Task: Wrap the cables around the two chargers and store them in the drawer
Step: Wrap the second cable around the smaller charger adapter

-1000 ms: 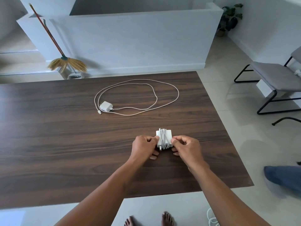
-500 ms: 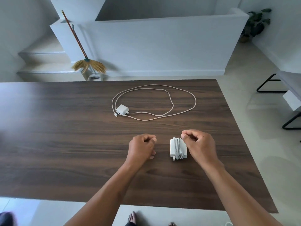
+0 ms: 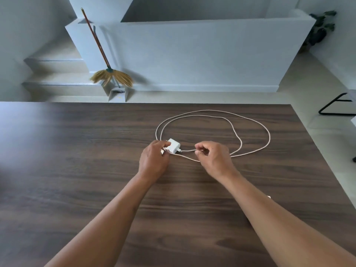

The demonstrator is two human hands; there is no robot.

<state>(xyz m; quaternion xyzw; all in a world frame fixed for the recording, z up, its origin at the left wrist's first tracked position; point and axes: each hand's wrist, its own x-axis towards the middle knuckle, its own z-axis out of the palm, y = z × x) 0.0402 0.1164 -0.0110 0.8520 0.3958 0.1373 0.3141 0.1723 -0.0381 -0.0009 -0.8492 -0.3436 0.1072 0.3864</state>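
Moved: both hands left the wrapped charger and reached out to the second one.
Small charger (image 3: pixel 174 148): lies mid-table, gripped by left hand (image 3: pixel 154 160).
Cable (image 3: pixel 250 130): big loose loops, not wound yet.
Right hand (image 3: pixel 212 158): fingers pinch the cable just beside the plug.
Done: one charger wrapped, now out of view.
Left: wind this cable, put both in the drawer, not seen here.
Table (image 3: pixel 57 170): dark wood.

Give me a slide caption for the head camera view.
Left hand holds the small white charger while right hand pinches its loose cable.
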